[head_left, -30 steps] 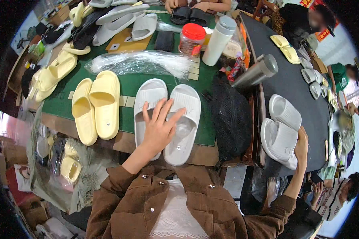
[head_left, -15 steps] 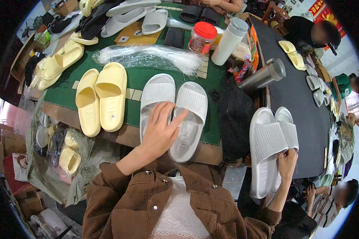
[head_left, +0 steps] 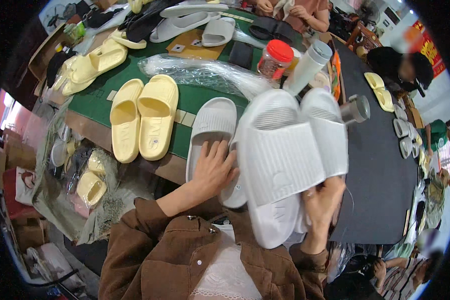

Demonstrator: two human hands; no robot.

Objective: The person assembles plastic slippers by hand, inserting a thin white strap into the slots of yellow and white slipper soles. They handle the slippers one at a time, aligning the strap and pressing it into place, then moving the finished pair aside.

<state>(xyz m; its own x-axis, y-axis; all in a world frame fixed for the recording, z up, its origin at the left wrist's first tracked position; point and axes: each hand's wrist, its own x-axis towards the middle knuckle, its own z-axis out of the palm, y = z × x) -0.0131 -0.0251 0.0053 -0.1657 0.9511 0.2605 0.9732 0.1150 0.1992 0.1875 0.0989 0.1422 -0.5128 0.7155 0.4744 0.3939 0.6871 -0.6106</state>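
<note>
My right hand [head_left: 326, 202] grips a pair of pale grey ribbed slide sandals [head_left: 285, 155], raised over the table's front edge. One sandal of the pair overlaps the other, and my thumb is at its strap edge. My left hand [head_left: 212, 170] lies with its fingers stretched out on the footbed of a grey slide sandal [head_left: 215, 117] on the table. That sandal's mate is mostly hidden behind the held pair; only its heel part [head_left: 232, 195] shows. Left of them, two pale yellow slide sandals [head_left: 157, 120] stand side by side.
A plastic-wrapped white bundle [head_left: 200, 72] lies behind the sandals. Beyond stand a red-lidded jar [head_left: 275, 57], a white bottle [head_left: 310, 65] and a steel tumbler [head_left: 355, 110]. More yellow slides [head_left: 97, 62] are heaped at left. Other people sit around the tables.
My right hand has brought the held pair leftward from over the dark table at right, and it now covers much of one grey sandal. The left hand stays at the grey sandals. The view has shifted.
</note>
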